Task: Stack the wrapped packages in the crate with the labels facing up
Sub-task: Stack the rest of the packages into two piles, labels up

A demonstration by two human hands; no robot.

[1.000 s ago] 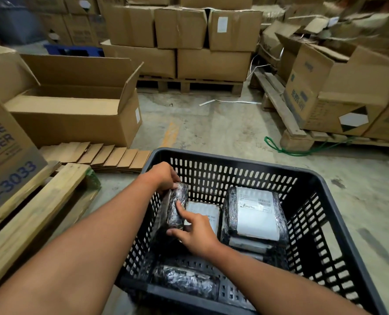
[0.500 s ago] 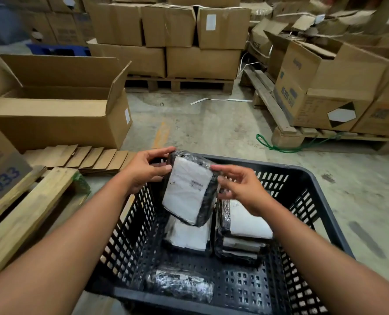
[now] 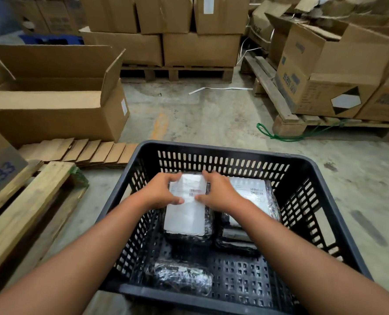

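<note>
A black slotted plastic crate (image 3: 223, 155) stands on the floor in front of me. Inside, at the back left, a black-wrapped package (image 3: 185, 214) lies flat with its white label up, on the left stack. My left hand (image 3: 159, 193) grips its left far edge and my right hand (image 3: 218, 192) its right far edge, thumbs on the label. To the right is a second stack (image 3: 252, 192), label up too. A package (image 3: 182, 277) with only black wrap showing lies near the crate's front wall.
An open cardboard box (image 3: 57, 110) sits on the floor at left, with flat cardboard strips (image 3: 82, 151) and a wooden pallet (image 3: 25, 201) in front of it. Pallets loaded with boxes (image 3: 325, 87) line the right and the back. Concrete floor lies between.
The package was picked up from on edge in the crate, turned label-up in the air, then lowered flat onto the left stack. Both hands came down with it.
</note>
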